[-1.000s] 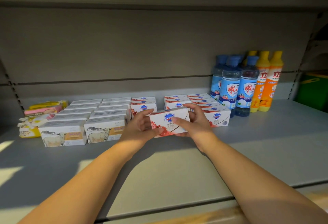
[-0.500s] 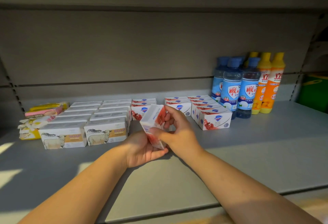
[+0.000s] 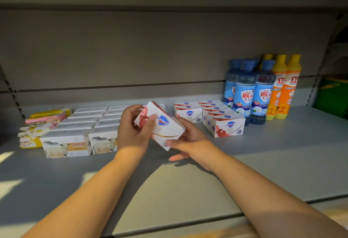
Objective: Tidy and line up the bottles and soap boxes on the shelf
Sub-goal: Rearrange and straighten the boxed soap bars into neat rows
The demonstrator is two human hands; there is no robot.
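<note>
Head view: your left hand point(image 3: 133, 134) and your right hand point(image 3: 190, 139) both grip one white rectangular cardboard soap box with red fruit print and blue shield logo point(image 3: 163, 126). It is tilted and lifted above the smooth grey metal shelf point(image 3: 263, 162), with your left thumb on its front face and your right fingers at its lower corner. Behind stand rows of matching white boxes point(image 3: 227, 126) and, at left, cream sheep-printed boxes point(image 3: 66, 145). Farther right are clear blue-capped plastic bottles point(image 3: 244, 94) and orange plastic bottles point(image 3: 284, 87).

Both hands — left hand point(image 3: 134, 134), right hand point(image 3: 190, 139) — grip tilted soap box point(image 3: 162, 126) above grey shelf point(image 3: 282, 162). Boxed soap rows point(image 3: 224, 122) behind; blue bottles point(image 3: 244, 90), orange bottles point(image 3: 284, 87) at right.
</note>
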